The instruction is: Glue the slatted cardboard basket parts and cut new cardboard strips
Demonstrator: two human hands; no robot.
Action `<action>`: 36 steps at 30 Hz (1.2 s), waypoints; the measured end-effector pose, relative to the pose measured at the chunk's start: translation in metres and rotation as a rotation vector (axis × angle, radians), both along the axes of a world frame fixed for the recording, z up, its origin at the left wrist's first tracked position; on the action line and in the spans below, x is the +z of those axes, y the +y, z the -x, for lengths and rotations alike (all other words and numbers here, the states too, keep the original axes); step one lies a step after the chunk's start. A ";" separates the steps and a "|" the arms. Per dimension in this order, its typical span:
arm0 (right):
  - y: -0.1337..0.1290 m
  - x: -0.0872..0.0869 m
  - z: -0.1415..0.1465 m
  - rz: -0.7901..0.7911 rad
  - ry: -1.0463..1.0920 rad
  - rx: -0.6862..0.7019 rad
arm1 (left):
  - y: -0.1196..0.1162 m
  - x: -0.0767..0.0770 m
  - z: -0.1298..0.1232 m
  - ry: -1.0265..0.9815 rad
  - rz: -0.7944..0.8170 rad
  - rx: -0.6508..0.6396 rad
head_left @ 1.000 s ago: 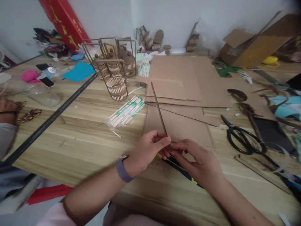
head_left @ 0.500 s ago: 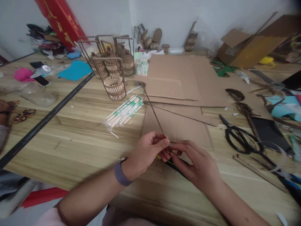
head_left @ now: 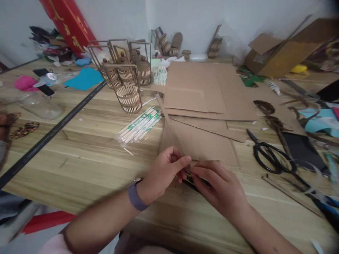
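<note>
A long narrow cardboard strip [head_left: 169,123] runs from near the cardboard sheets' left edge toward me, its flat face showing. My left hand [head_left: 172,164] pinches its near end between thumb and fingers. Right beside it, my right hand [head_left: 212,176] is closed with thumb and forefinger on the strip's tip; the fingers partly hide that end. Beneath my hands lies a dark tool with yellow lines [head_left: 191,181], mostly covered, its kind unclear. Left of the strip are wrapped toothpick-like sticks [head_left: 140,125] in a clear bag.
Stacked cardboard sheets [head_left: 196,84] lie ahead. Small lidded baskets with tall handles [head_left: 128,98] stand at left. Black scissors [head_left: 272,155] and cardboard scraps are at right. A glass jar [head_left: 41,106] lies at left, near another person's hand [head_left: 4,123]. A cardboard box [head_left: 286,53] stands far right.
The strip has turned from its corrugated edge to its broad flat face. My right fingers have shifted slightly on its end; my left hand stays nearly in place.
</note>
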State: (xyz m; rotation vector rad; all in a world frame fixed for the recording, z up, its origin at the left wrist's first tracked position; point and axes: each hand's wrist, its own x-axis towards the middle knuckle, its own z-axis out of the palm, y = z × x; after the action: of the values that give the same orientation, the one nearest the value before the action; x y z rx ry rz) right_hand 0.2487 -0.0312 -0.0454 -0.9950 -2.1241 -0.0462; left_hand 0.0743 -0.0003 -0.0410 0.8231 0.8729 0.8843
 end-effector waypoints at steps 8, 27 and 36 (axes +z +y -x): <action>0.001 0.010 0.005 0.273 0.236 -0.056 | -0.001 0.003 -0.001 -0.096 -0.001 -0.030; 0.008 0.001 0.001 0.767 0.368 -0.181 | -0.004 -0.002 -0.004 0.031 0.074 -0.051; 0.001 0.000 0.004 0.317 0.020 -0.024 | 0.002 -0.003 -0.002 0.088 0.029 -0.028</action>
State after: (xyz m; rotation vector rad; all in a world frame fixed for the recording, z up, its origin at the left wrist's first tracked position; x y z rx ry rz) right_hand 0.2451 -0.0303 -0.0449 -1.1971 -2.1419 0.2957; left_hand 0.0758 0.0012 -0.0443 0.8524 0.9467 0.8144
